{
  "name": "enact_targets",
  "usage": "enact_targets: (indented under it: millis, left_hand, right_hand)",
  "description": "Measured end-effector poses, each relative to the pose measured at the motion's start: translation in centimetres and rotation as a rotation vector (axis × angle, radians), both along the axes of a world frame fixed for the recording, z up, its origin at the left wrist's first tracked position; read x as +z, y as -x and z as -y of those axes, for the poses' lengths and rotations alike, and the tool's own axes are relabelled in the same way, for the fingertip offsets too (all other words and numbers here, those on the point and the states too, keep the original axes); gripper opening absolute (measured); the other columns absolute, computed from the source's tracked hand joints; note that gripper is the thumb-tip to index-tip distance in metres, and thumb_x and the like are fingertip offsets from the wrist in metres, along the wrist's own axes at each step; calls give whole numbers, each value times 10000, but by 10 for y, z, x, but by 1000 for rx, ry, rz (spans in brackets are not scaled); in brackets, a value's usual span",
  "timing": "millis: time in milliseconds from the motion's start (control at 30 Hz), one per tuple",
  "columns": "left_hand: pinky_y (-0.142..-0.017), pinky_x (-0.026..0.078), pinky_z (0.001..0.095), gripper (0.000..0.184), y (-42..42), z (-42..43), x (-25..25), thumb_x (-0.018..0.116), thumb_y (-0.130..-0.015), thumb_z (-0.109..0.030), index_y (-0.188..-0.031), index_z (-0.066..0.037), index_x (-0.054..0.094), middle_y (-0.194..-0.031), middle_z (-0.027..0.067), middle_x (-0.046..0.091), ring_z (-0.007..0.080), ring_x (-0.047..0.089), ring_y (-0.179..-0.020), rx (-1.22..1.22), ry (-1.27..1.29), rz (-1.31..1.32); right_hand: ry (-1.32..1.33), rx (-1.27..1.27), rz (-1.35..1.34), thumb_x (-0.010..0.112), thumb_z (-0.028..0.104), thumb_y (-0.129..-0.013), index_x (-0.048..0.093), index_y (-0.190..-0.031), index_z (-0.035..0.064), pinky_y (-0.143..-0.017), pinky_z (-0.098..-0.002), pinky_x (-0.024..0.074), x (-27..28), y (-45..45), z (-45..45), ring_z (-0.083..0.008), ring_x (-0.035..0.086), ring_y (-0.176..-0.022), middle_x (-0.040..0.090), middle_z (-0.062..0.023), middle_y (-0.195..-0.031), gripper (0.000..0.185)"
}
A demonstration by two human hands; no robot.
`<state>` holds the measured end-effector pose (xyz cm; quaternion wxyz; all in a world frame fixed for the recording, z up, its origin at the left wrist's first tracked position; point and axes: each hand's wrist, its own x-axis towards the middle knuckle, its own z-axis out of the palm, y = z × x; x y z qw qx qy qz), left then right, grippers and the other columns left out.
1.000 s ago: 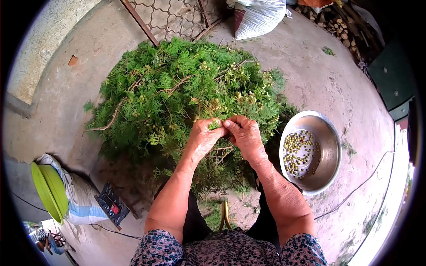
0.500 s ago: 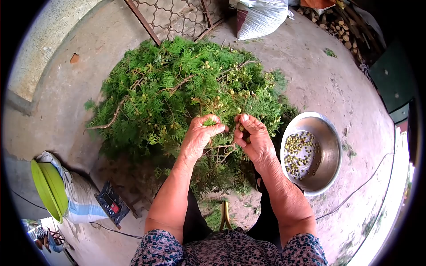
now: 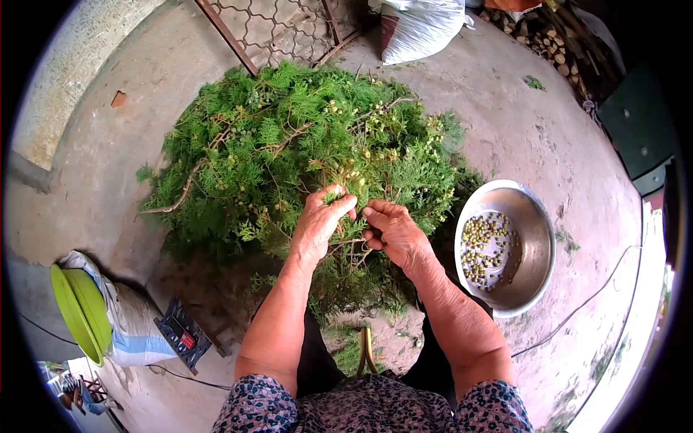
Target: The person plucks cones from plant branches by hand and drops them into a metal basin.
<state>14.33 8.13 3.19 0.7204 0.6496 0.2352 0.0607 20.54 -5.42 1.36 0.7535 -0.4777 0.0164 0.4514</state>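
A large heap of green branches (image 3: 253, 151) with small yellow-green cones (image 3: 354, 177) lies on the ground in front of me. Over its near edge, my left hand (image 3: 317, 220) is closed on a green sprig (image 3: 333, 196). Just to the right, a small gap away, my right hand (image 3: 393, 231) has its fingers curled and its thumb pressed to them; what they hold is hidden. A metal basin (image 3: 535, 252) stands right of the heap, with many small greenish cones (image 3: 487, 245) on its bottom.
Green plastic basins (image 3: 79, 307) and a white sack (image 3: 133, 325) are at the left, beside a dark crate (image 3: 184, 335). Another white sack (image 3: 422, 32) and a metal grille (image 3: 274, 29) stand behind the heap. Firewood (image 3: 552, 50) lies at the back right.
My hands met a second ago, then parted, showing cones in my right fingers. Now my right hand has turned inward, its fingers folded, close to my left hand.
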Motion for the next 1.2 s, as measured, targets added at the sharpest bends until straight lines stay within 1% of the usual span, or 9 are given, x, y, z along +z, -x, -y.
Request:
enact_targets:
  millis: [200,600,700,767,833,967,1000,1033,1200]
  left_hand:
    - [-665,438,228,137,-4,0,-1,674,-757,-92,-837,16,644,-769,31,626,104,557,-703,33,16,4]
    - [-508,371,239,111,-3,11,-2,639,-797,-134,-794,-30,600,-640,-17,522,72,437,-550,-80,-265,8]
    - [-502,345,226,100,-3,14,-9,618,-810,-134,-808,-38,587,-671,-25,516,58,429,-581,-105,-518,122]
    - [-526,340,218,93,-1,12,-3,625,-798,-127,-811,-46,580,-703,-38,502,57,425,-624,-146,-477,55]
    - [-559,346,219,103,2,7,4,634,-789,-134,-803,-50,576,-698,-43,483,68,426,-653,-216,-112,-12]
    - [-597,403,235,90,5,6,-2,643,-786,-162,-810,-79,620,-715,-32,557,85,489,-658,-156,-181,43]
    - [-623,429,241,75,5,1,-8,646,-780,-157,-810,-92,626,-736,-19,586,95,514,-672,-111,-168,87]
    - [-723,460,351,52,6,-5,-9,628,-797,-165,-797,-115,617,-769,30,613,141,543,-717,-69,-153,33]
    - [-654,439,298,42,16,-23,-11,638,-789,-168,-775,-128,631,-685,12,592,110,507,-639,20,-178,65]
  right_hand:
    - [139,81,291,531,109,-872,582,-901,22,-386,-190,343,-1,5,-1,-61,445,-469,492,17,-601,105]
    - [65,-135,243,579,92,-843,577,-950,-3,-388,-173,329,16,1,3,-41,420,-479,510,20,-631,143]
    - [93,-118,271,595,91,-833,569,-918,-5,-396,-174,333,12,1,2,-41,424,-487,512,18,-635,131]
    - [100,-95,281,586,97,-840,567,-889,5,-403,-181,341,10,-1,4,-51,433,-492,520,8,-638,106]
    - [-74,-53,2,575,106,-847,567,-866,20,-410,-195,348,5,-6,10,-65,443,-495,528,-5,-645,89]
    - [-98,-130,-6,568,113,-847,595,-897,38,-417,-193,362,22,-17,33,-80,471,-502,548,-13,-654,94]
    - [-13,-159,91,561,112,-851,600,-902,42,-415,-193,364,20,-24,44,-79,473,-506,549,-13,-654,95]
    - [72,-187,191,554,111,-855,605,-907,46,-413,-193,367,18,-32,59,-78,476,-509,549,-14,-654,98]
    - [561,-268,532,528,102,-828,598,-983,14,-428,-207,397,-10,-64,137,-78,495,-545,544,-16,-689,191]
